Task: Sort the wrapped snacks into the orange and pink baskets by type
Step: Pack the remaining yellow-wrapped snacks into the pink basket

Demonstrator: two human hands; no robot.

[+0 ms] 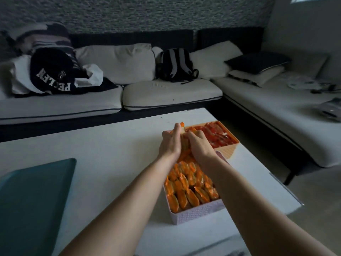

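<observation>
**Snacks pressed between both hands over the baskets**

Orange-wrapped snacks filled the pink basket, which lay below the two forearms, nearer than the hands. Farther out, the left hand and right hand were cupped side by side, clasping a bunch of orange-wrapped packets between them. Just beyond and to the right of the right hand sat the orange basket, holding red-wrapped snacks, all on the white table.
</observation>
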